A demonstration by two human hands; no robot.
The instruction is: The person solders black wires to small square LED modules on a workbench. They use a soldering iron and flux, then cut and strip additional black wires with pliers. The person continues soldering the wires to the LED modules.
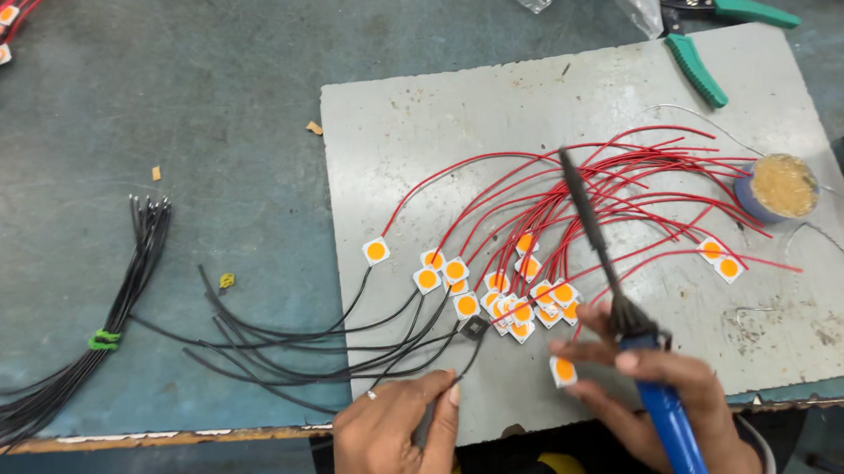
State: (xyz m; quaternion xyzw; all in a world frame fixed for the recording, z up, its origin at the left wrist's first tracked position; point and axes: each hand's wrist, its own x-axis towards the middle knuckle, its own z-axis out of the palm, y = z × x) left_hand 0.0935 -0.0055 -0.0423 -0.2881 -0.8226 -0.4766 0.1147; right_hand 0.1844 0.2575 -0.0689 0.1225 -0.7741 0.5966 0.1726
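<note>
Bench, head view; soldering in progress.

- Right hand [665, 388]: gripping the blue handle of a soldering iron [610, 268], fingers wrapped tight. The black shaft is pointing up and away over the red wires [636, 177], its tip well clear of any chip.
- Left hand [402, 441]: pinching a black wire [465, 358] between thumb and forefinger near the front edge of the grey board [414, 119]. The wire's free end is lying just beside a small dark piece on the board.
- Loose chip [563, 370]: white square with orange centre, lying alone just beside the right hand's fingertips.
- Finished chips [506, 300]: a cluster at mid-board, each trailing one red and one black lead.
- Also present: black wire bundle [102, 338] with a green tie at left; flux tin [780, 187] and green pliers [697, 64] at right.

Judged step: a black lead is being positioned for joining. The next move seems to call for bringing wire end and chip pad together, then lowering the iron tip steadily onto that joint.
</note>
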